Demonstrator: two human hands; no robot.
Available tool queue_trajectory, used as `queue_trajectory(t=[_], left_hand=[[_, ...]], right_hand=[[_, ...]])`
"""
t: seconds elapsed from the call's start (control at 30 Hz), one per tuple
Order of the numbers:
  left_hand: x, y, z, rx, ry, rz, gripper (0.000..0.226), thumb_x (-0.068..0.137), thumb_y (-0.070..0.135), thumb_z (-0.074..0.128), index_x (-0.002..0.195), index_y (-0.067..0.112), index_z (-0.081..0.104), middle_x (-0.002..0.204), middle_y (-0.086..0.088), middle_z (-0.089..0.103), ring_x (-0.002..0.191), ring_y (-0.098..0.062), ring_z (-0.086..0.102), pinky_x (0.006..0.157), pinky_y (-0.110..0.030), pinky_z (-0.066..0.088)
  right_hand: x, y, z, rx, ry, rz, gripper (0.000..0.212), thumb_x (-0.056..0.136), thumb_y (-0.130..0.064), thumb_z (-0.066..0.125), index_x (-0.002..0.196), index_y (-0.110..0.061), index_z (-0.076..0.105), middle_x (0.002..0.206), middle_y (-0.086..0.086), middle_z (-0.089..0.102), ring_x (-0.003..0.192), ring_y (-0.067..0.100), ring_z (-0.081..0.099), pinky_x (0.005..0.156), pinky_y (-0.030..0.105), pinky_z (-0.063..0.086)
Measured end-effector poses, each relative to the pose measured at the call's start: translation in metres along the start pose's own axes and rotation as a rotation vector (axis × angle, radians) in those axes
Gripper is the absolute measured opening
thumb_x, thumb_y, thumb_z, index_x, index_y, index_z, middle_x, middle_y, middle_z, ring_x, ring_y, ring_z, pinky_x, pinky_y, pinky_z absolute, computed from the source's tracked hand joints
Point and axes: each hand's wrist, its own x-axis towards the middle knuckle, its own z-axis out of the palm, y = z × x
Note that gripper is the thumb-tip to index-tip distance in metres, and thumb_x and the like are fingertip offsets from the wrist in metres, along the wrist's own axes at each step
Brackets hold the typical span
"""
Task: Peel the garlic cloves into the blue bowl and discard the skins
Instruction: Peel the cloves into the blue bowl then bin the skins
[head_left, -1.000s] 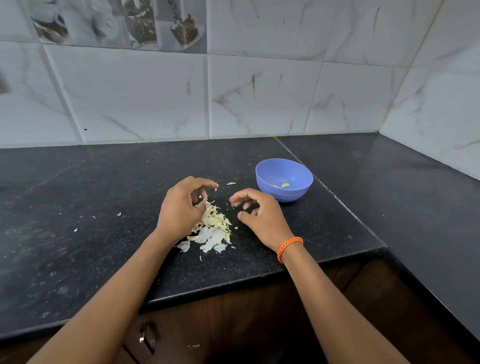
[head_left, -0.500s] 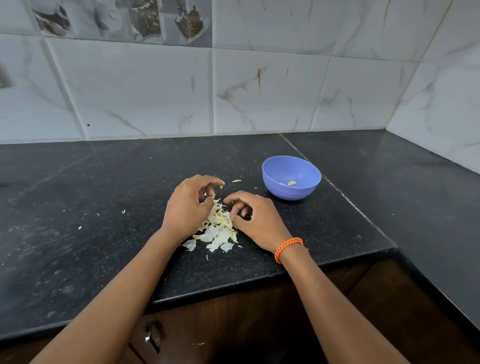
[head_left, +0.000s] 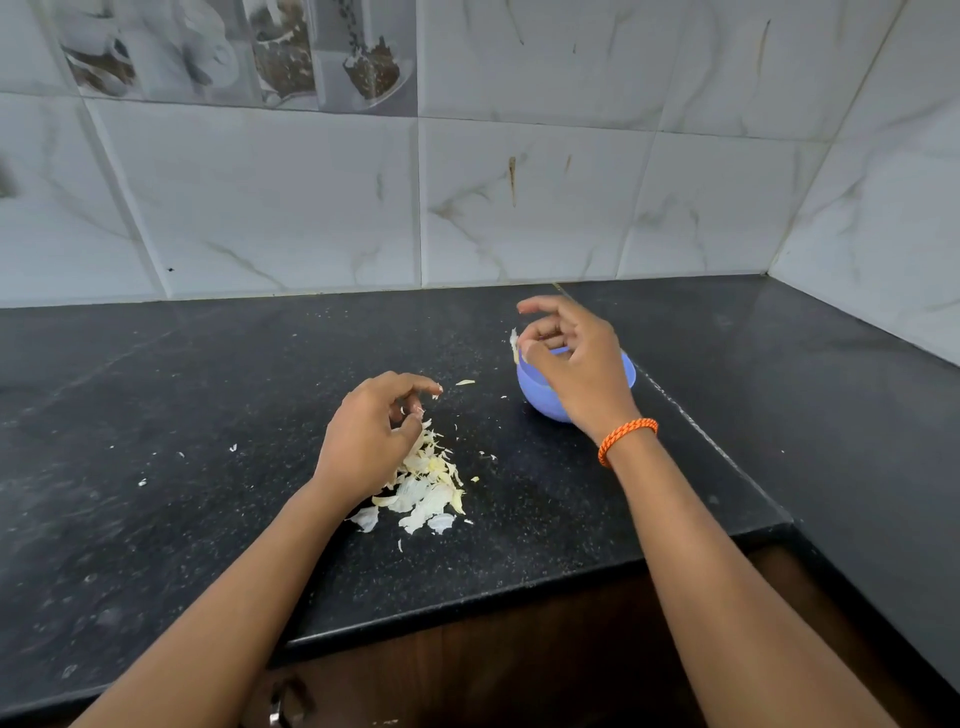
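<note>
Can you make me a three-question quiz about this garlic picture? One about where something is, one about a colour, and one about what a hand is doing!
1. Where is the pile of garlic skins?
A. inside the bowl
B. on the black counter by the left hand
C. on the wall tiles

2. What colour is the wristband on the right arm?
A. green
B. white
C. orange

3. What is the right hand doing?
A. hovering over the blue bowl with a pale bit pinched in its fingertips
B. lying flat on the counter
C. gripping the bowl's rim

Answers:
1 B, the skins lie on the counter beside the left hand.
2 C, the braided band is orange.
3 A, the hand is above the blue bowl, with a whitish piece at its fingertips.
</note>
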Motion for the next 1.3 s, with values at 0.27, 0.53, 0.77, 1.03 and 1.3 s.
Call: queue_trajectory(t=[0.27, 0.53, 0.77, 1.03, 1.3], left_hand=[[0.006, 0.013, 0.002, -0.396, -0.042, -0.041, 0.032, 0.106, 0.024, 0.070, 0.136, 0.033, 0.067, 0.100, 0.000, 0.077, 0.098, -0.022, 0.074, 0.095, -0.054, 0.060], [0.005, 0.014, 0.002, -0.503, -0.046, -0.064, 0.050, 0.098, 0.004, 0.075, 0.140, 0.028, 0.063, 0.091, -0.007, 0.077, 0.086, -0.048, 0.068, 0.085, -0.065, 0.058], [0.004, 0.012, 0.001, -0.442, -0.002, -0.066, 0.054, 0.093, -0.005, 0.074, 0.134, 0.030, 0.066, 0.084, -0.004, 0.073, 0.072, -0.031, 0.064, 0.074, -0.047, 0.057], [0.004, 0.012, 0.001, -0.433, -0.021, -0.023, 0.048, 0.093, -0.005, 0.074, 0.128, 0.028, 0.070, 0.094, -0.004, 0.071, 0.080, -0.029, 0.066, 0.079, -0.045, 0.057], [0.002, 0.008, 0.002, -0.408, 0.008, -0.044, 0.038, 0.096, 0.011, 0.069, 0.128, 0.031, 0.070, 0.095, 0.001, 0.073, 0.084, -0.025, 0.069, 0.087, -0.053, 0.060]], right_hand=[[-0.027, 0.003, 0.037, 0.011, -0.245, -0.013, 0.046, 0.091, 0.003, 0.071, 0.129, -0.023, 0.068, 0.100, -0.001, 0.069, 0.074, 0.016, 0.071, 0.067, 0.023, 0.054], [-0.041, -0.001, 0.053, 0.073, -0.334, -0.011, 0.067, 0.088, 0.006, 0.073, 0.143, -0.029, 0.058, 0.109, 0.000, 0.061, 0.072, 0.025, 0.071, 0.059, 0.026, 0.046], [-0.044, -0.004, 0.045, 0.055, -0.377, -0.004, 0.072, 0.088, 0.005, 0.074, 0.148, -0.030, 0.054, 0.114, 0.000, 0.060, 0.072, 0.024, 0.070, 0.061, 0.018, 0.045], [-0.042, -0.002, 0.042, 0.109, -0.305, 0.029, 0.071, 0.090, 0.002, 0.076, 0.148, -0.030, 0.053, 0.116, 0.000, 0.060, 0.078, 0.018, 0.074, 0.065, 0.018, 0.049], [-0.025, -0.002, 0.022, 0.033, -0.064, -0.025, 0.063, 0.091, 0.000, 0.075, 0.145, -0.027, 0.056, 0.116, 0.001, 0.061, 0.079, 0.014, 0.071, 0.069, 0.016, 0.049]])
